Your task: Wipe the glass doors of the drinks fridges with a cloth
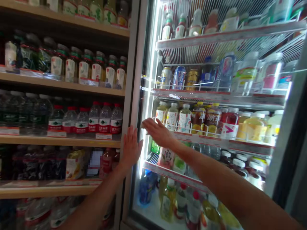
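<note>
My left hand (pixel 131 147) is raised flat with its fingers up against the grey frame (pixel 134 105) at the left edge of a lit drinks fridge. To its right, my right hand (pixel 158 132) stretches out with fingers pointing left, in front of the fridge's glass door (pixel 153 76). Both hands hold nothing. I cannot tell whether the right fingertips touch the door. Behind the right hand stand pale-labelled bottles (pixel 172 115) on a wire shelf. Below it is a bottle with a pink label (pixel 166 157), partly hidden by my right forearm.
On the left, wooden shelves (pixel 59 140) hold rows of drinks, among them red-capped water bottles (pixel 96 116). Inside the fridge are cans (pixel 178 77), a red drink bottle (pixel 229 124) and several bottles at the bottom (pixel 168 201). A dark door edge (pixel 291 134) runs down the right.
</note>
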`<state>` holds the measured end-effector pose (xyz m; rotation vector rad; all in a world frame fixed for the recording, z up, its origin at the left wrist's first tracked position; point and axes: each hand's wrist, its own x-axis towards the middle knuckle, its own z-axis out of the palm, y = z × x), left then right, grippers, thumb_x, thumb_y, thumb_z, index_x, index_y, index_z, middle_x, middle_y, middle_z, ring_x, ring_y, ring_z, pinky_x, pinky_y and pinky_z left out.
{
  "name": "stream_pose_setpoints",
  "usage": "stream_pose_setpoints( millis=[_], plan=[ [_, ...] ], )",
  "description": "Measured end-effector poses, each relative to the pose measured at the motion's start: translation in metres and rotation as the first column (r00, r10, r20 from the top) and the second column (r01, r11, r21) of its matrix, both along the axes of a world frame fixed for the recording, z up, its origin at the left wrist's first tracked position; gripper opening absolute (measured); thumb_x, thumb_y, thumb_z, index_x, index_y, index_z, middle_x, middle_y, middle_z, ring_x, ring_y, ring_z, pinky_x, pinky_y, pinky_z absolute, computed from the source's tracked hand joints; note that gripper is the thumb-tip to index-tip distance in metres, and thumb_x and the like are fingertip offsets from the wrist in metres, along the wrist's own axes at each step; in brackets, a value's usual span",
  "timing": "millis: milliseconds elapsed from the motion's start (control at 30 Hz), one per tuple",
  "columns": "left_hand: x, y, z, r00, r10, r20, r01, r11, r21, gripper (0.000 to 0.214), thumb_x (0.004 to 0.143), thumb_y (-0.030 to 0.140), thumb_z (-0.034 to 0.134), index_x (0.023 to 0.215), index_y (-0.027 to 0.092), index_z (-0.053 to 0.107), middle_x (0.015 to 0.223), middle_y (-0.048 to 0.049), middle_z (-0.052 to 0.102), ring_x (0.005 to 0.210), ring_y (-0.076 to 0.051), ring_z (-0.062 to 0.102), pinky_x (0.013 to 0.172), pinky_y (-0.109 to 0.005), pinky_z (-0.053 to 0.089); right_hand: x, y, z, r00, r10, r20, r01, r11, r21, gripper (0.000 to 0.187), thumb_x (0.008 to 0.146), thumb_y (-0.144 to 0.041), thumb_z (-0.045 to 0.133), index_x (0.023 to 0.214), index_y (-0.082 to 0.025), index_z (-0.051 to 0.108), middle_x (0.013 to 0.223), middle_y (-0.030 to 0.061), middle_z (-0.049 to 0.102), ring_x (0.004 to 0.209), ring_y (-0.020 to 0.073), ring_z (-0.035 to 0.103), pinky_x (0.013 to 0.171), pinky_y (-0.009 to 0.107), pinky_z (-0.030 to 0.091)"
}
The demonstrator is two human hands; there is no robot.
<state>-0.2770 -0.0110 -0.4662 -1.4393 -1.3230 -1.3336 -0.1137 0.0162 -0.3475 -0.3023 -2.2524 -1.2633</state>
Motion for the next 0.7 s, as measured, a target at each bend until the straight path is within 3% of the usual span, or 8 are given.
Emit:
stream_pose_setpoints(
  millis=[67,200,267,367,433,567,700],
  plan=[
    [0.003,0.004,0.008,1.0,-0.018,-0.003,0.018,1.0,0.015,0.06,0.092,0.034,0.035,0.144,0.018,0.013,0.149,-0.0174,0.023,0.139,-0.027,0.018,0.109,-0.051,0.022,0.003,0.001,0.008,0.998,0.019,0.064,-0.02,1.0,0.021,0.044,0.089,-0.015,0.036,0.133,-0.016,0.042,0.14,0.005,0.043,0.135,0.0196,0.029,0.115,0.044,0.019],
    [0.01,0.009,0.028,0.998,-0.057,0.011,0.057,0.998,0.032,0.059,0.092,0.036,0.034,0.144,0.018,0.013,0.15,-0.0175,0.02,0.139,-0.027,0.017,0.109,-0.052,0.022,0.008,0.003,0.029,0.964,-0.059,-0.26,0.06,0.998,-0.006,0.051,0.086,-0.014,0.041,0.137,-0.013,0.036,0.146,0.0098,0.033,0.138,0.0275,0.02,0.113,0.055,0.012],
    [0.014,0.011,0.037,0.997,-0.075,0.02,0.074,0.996,0.046,0.059,0.092,0.037,0.034,0.144,0.018,0.014,0.15,-0.0171,0.02,0.139,-0.027,0.017,0.109,-0.052,0.021,0.011,0.003,0.026,0.958,-0.065,-0.278,0.067,0.998,-0.004,0.054,0.085,-0.015,0.043,0.138,-0.014,0.034,0.147,0.0093,0.031,0.139,0.0264,0.016,0.114,0.053,0.011],
    [0.02,0.016,0.048,0.996,-0.086,0.015,0.085,0.994,0.067,0.06,0.092,0.04,0.033,0.145,0.019,0.013,0.151,-0.0163,0.019,0.139,-0.027,0.017,0.11,-0.051,0.02,0.02,0.002,0.008,0.984,-0.057,-0.167,0.067,0.997,0.05,0.053,0.085,-0.016,0.042,0.138,-0.017,0.034,0.146,0.0057,0.034,0.139,0.0229,0.019,0.115,0.048,0.013],
    [0.024,0.019,0.053,0.996,-0.093,-0.003,0.093,0.993,0.078,0.06,0.092,0.041,0.032,0.145,0.019,0.012,0.151,-0.0158,0.019,0.139,-0.027,0.017,0.11,-0.051,0.02,0.038,-0.001,0.002,0.972,-0.073,-0.222,0.098,0.99,0.102,0.051,0.085,-0.016,0.042,0.136,-0.017,0.037,0.144,0.0063,0.036,0.137,0.0238,0.023,0.114,0.05,0.014],
    [0.03,0.023,0.064,0.993,-0.115,-0.019,0.116,0.988,0.101,0.059,0.093,0.042,0.03,0.145,0.019,0.014,0.15,-0.0165,0.021,0.139,-0.027,0.017,0.11,-0.052,0.019,0.12,-0.015,0.018,0.814,-0.088,-0.574,0.237,0.953,0.189,0.053,0.086,-0.017,0.04,0.139,-0.019,0.034,0.142,0.0087,0.04,0.135,0.0249,0.028,0.111,0.052,0.016],
    [0.043,0.027,0.076,0.989,-0.145,-0.014,0.146,0.986,0.083,0.057,0.093,0.042,0.027,0.144,0.017,0.019,0.15,-0.0165,0.021,0.139,-0.027,0.016,0.109,-0.051,0.02,0.225,-0.034,0.035,0.525,-0.078,-0.848,0.409,0.896,0.17,0.05,0.089,-0.026,0.038,0.138,-0.017,0.035,0.141,0.0133,0.041,0.132,0.0297,0.033,0.104,0.057,0.024]
  ],
)
